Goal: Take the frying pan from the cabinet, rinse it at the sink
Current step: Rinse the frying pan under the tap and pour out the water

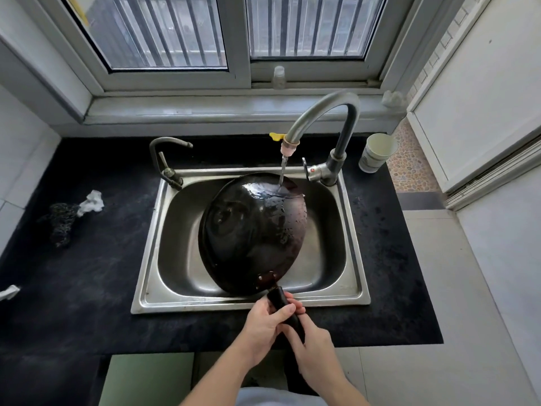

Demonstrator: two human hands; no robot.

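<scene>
left hand [265, 319], right hand [314, 345] (both gripping handle [277, 295])

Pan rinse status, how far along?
Done: the frying pan is already at the sink, held tilted. In hand: left hand and right hand grip its handle while the faucet stream hits the far rim. Left: finish rinsing, shut off water.

I see the frying pan [251, 230] underside-up over the steel sink [152, 259], left hand [263, 320] and right hand [313, 347] both gripping its dark handle [278, 295]; water [282, 171] from the faucet [328, 112] striking the pan's far edge; white cup [377, 152] on the black counter [87, 288], right of the faucet
</scene>
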